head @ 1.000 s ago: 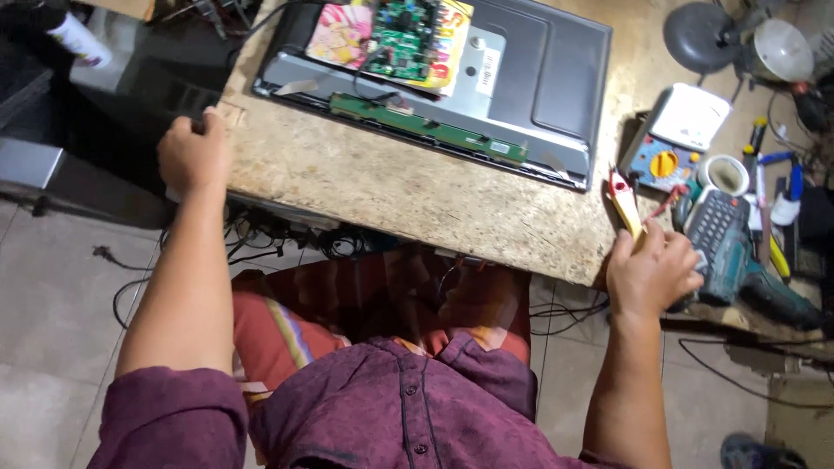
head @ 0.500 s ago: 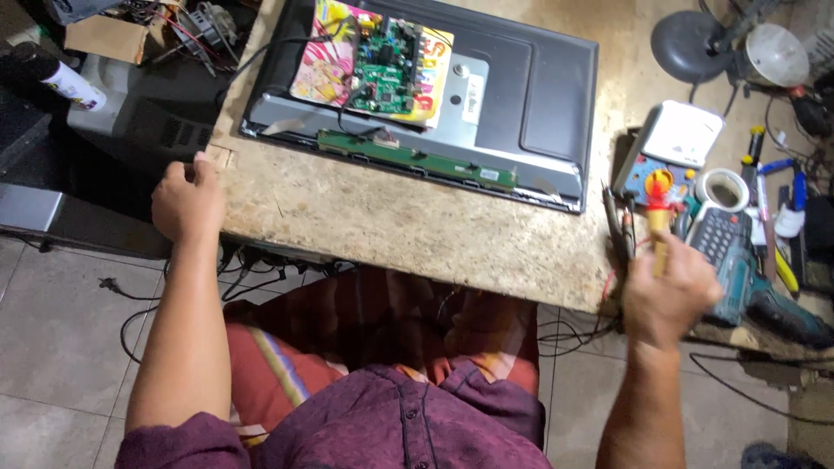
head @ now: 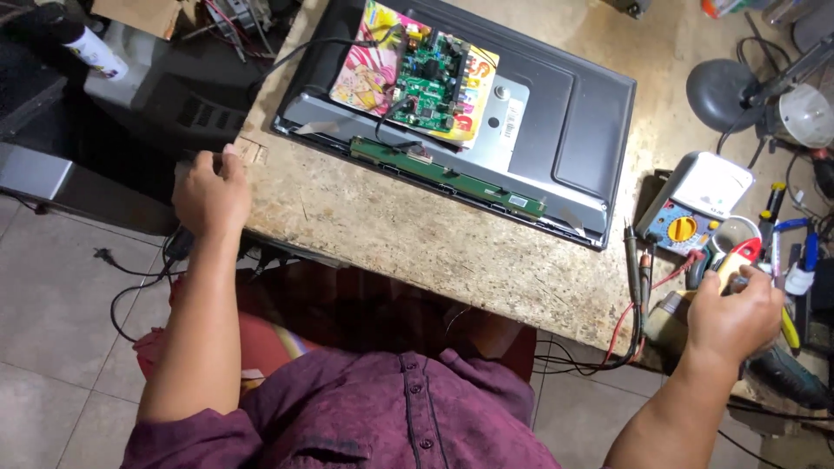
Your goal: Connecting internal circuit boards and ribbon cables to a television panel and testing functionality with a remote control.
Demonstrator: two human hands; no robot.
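Since half a second back, right hand (head: 734,317) has dropped lower right of the opened flat TV (head: 556,130), fingers closed on a red-and-yellow handled tool (head: 738,258). Left hand (head: 211,193) grips the surface (head: 417,243) edge, left of the TV. Back cover's off, circuit board (head: 426,82) exposed; nothing's touching it yet.

The right hand (head: 734,317) hides most of the red-and-yellow tool (head: 737,259) it grips.

The tabletop (head: 417,234) is rough, speckled chipboard; the television back (head: 565,113) is matt black plastic with a bare metal plate (head: 508,117); the floor tiles (head: 61,330) look smooth.
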